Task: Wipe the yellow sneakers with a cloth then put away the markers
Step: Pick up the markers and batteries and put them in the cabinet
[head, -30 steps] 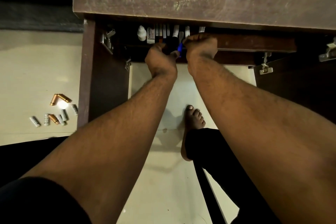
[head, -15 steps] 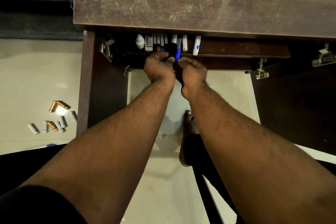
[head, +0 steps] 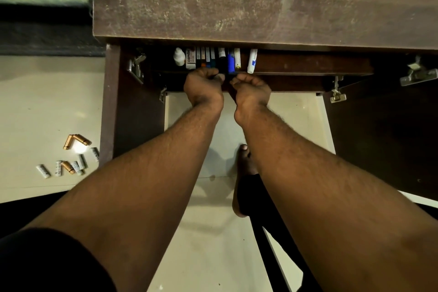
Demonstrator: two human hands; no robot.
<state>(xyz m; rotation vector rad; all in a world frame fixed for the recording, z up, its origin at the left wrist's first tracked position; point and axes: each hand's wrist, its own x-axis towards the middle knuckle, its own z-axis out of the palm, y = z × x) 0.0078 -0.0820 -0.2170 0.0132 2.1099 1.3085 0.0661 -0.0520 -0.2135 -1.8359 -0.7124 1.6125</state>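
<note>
Seen from above, both hands reach to a shelf (head: pixel 308 65) inside an open wooden cabinet (head: pixel 260 0). The markers (head: pixel 231 60) stand in a row at the shelf's front edge, left of its middle. The left hand (head: pixel 203 85) and right hand (head: pixel 251 86) sit just below them, fingers curled; whether they hold anything cannot be told.

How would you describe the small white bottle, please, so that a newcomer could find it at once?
Start at the open cabinet under the worn brown tabletop. Markers stand in a row on its shelf. The white bottle ends that row on the left, beside the Camlin box: squat, round-shouldered, all white, unlike the slim coloured markers.
</note>
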